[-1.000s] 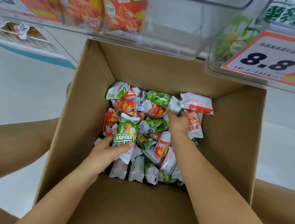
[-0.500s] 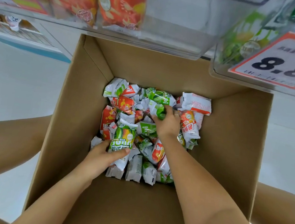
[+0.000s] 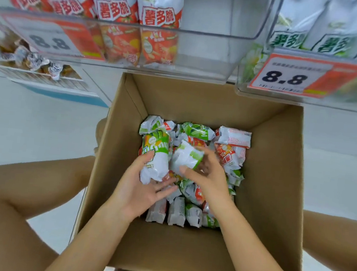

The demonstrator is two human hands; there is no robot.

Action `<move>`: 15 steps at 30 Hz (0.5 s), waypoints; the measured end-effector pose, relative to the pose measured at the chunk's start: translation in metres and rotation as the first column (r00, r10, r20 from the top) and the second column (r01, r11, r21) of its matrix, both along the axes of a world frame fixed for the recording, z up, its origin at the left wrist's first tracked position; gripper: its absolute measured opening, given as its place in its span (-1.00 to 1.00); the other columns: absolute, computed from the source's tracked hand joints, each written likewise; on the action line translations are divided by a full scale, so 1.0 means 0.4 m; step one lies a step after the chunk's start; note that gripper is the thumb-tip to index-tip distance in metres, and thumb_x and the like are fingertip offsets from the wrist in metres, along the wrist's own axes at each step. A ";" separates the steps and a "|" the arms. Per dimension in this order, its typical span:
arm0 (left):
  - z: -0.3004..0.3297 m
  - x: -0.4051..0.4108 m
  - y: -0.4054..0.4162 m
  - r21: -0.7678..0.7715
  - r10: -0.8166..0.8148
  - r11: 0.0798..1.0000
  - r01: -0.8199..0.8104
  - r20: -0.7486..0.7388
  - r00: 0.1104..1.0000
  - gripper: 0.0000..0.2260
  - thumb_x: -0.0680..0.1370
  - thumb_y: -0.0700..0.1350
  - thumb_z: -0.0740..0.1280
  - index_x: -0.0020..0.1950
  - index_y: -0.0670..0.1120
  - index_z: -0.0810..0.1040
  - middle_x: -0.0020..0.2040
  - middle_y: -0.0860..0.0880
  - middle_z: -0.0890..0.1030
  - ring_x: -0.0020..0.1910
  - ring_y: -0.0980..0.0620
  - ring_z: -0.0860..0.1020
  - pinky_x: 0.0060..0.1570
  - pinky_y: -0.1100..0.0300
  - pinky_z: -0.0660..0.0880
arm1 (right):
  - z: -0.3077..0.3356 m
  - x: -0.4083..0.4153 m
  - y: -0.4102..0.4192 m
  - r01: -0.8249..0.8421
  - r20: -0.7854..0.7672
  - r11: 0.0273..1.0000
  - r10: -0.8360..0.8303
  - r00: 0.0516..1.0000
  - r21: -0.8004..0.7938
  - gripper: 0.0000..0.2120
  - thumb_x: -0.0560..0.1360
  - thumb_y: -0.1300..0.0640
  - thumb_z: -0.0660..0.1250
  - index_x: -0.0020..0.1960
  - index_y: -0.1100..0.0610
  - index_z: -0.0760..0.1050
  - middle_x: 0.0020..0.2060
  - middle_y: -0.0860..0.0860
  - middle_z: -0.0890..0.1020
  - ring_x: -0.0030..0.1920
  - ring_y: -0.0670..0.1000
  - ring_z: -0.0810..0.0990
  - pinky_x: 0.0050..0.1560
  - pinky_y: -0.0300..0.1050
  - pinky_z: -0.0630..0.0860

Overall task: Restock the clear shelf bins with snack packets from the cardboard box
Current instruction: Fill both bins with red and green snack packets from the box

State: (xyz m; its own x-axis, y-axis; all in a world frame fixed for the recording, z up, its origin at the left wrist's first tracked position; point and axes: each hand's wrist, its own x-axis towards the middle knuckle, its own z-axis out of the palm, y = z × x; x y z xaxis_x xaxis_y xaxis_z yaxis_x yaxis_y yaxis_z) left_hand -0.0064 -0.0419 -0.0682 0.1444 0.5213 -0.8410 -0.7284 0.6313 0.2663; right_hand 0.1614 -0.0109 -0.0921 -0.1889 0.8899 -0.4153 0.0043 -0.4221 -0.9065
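An open cardboard box (image 3: 273, 190) holds several green and red snack packets (image 3: 228, 156). My left hand (image 3: 142, 189) holds a green packet (image 3: 156, 155) lifted above the pile, thumb across its front. Beside it, my right hand (image 3: 208, 174) grips a second green-and-white packet (image 3: 186, 156). The two packets almost touch. Above the box, a clear bin (image 3: 204, 56) holds red packets on its left side with bare room on its right. Another clear bin (image 3: 356, 88) at the upper right holds green packets.
Orange price tags reading 8.8 (image 3: 291, 77) hang on the fronts of both bins. A lower shelf (image 3: 46, 80) at left carries small wrapped sweets. My bare knees flank the box on the white floor (image 3: 19, 121).
Both hands have lifted their packets out of the pile and brought them together at the box's middle. The camera has tilted up, showing more of the bins.
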 end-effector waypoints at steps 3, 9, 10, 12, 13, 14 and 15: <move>0.051 -0.003 -0.014 0.096 0.052 0.993 -0.064 0.127 0.991 -0.52 0.44 0.13 0.34 0.23 -0.15 0.60 0.23 -0.22 0.58 0.18 -0.22 0.58 0.11 -0.13 0.55 | 0.048 0.000 -0.049 -0.181 0.078 0.971 0.170 0.982 0.157 -0.43 0.35 0.36 0.49 0.16 -0.18 0.51 0.22 -0.17 0.54 0.30 -0.13 0.47 0.31 -0.09 0.42; 0.153 -0.010 -0.052 0.272 -0.029 0.962 -0.021 0.180 0.983 -0.48 0.54 0.18 0.21 0.34 -0.15 0.51 0.35 -0.20 0.49 0.30 -0.18 0.48 0.31 -0.11 0.36 | 0.194 -0.009 -0.079 -0.351 -0.006 0.921 0.357 0.934 0.168 -0.39 0.16 0.37 0.23 0.09 -0.13 0.58 0.31 -0.20 0.43 0.36 -0.32 0.33 0.34 -0.23 0.36; 0.167 -0.011 -0.058 0.295 -0.023 0.955 -0.028 0.169 0.985 -0.48 0.53 0.18 0.21 0.34 -0.15 0.52 0.34 -0.19 0.50 0.29 -0.18 0.48 0.31 -0.10 0.37 | 0.220 -0.006 -0.081 -0.341 -0.058 0.926 0.354 0.933 0.162 -0.39 0.15 0.40 0.19 0.09 -0.05 0.58 0.29 -0.17 0.48 0.35 -0.30 0.36 0.28 -0.30 0.39; 0.199 -0.011 -0.068 0.340 -0.016 0.939 -0.044 0.171 0.985 -0.49 0.51 0.18 0.22 0.28 -0.14 0.57 0.28 -0.20 0.54 0.22 -0.17 0.54 0.23 -0.09 0.45 | 0.262 -0.001 -0.090 -0.306 -0.107 0.938 0.325 0.940 0.160 -0.39 0.20 0.45 0.18 0.12 -0.01 0.58 0.23 -0.16 0.57 0.34 -0.22 0.42 0.22 -0.32 0.44; 0.214 -0.012 -0.073 0.364 -0.019 0.930 -0.044 0.167 0.986 -0.49 0.50 0.18 0.24 0.26 -0.14 0.59 0.27 -0.21 0.55 0.20 -0.17 0.55 0.20 -0.09 0.47 | 0.277 0.002 -0.098 -0.271 -0.117 0.952 0.288 0.950 0.141 -0.41 0.27 0.48 0.20 0.13 -0.02 0.59 0.20 -0.17 0.60 0.32 -0.20 0.45 0.18 -0.30 0.47; 0.229 -0.016 -0.076 0.392 -0.028 0.920 -0.033 0.150 0.988 -0.50 0.48 0.18 0.26 0.23 -0.14 0.61 0.26 -0.21 0.56 0.19 -0.17 0.56 0.18 -0.10 0.47 | 0.289 0.005 -0.105 -0.217 -0.113 0.971 0.228 0.967 0.106 -0.46 0.38 0.49 0.22 0.14 -0.04 0.59 0.18 -0.18 0.61 0.30 -0.18 0.48 0.11 -0.29 0.51; 0.247 -0.018 -0.077 0.424 -0.047 0.905 -0.004 0.111 0.993 -0.51 0.45 0.17 0.32 0.20 -0.14 0.63 0.24 -0.21 0.57 0.18 -0.16 0.57 0.19 -0.10 0.46 | 0.302 0.006 -0.111 -0.152 -0.108 0.987 0.157 0.982 0.055 -0.56 0.48 0.42 0.25 0.14 -0.05 0.59 0.18 -0.18 0.61 0.26 -0.16 0.52 0.05 -0.26 0.55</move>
